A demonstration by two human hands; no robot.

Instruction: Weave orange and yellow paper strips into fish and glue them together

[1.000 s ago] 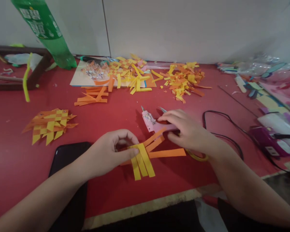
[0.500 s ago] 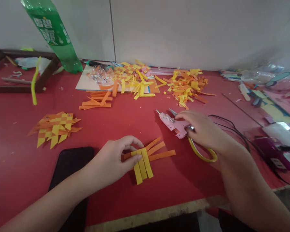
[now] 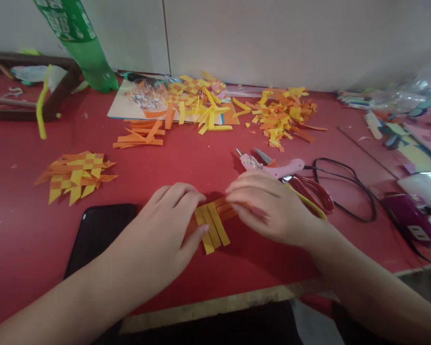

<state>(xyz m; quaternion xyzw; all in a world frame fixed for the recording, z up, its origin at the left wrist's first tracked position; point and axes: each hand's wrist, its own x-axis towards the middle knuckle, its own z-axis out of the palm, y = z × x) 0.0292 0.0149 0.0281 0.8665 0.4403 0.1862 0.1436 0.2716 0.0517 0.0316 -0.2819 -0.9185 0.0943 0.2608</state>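
My left hand [image 3: 172,220] is closed on a piece of woven paper strips, its thumb pressing the left side. Several yellow strips [image 3: 213,227] hang side by side across orange strips [image 3: 223,209] in that piece. Fingers of my right hand [image 3: 273,203] close around the free right ends of the orange strips, partly hiding them. Just beyond this hand, a pink glue gun [image 3: 289,168] lies over a pair of scissors with red and yellow handles [image 3: 318,195]. To the left lie woven orange-and-yellow paper fish [image 3: 81,172].
A black phone [image 3: 100,235] lies beside my left forearm. Loose orange strips [image 3: 140,136] and a heap of paper scraps [image 3: 283,115] are farther back. A green bottle [image 3: 89,57] stands near a dark frame [image 3: 53,103]. The black cord [image 3: 355,167] loops toward a purple power socket [image 3: 409,215].
My right hand has left the glue gun, which now lies on the scissors, and moved left to the orange strips. My left hand keeps its hold on the woven piece. The view has tilted down slightly.
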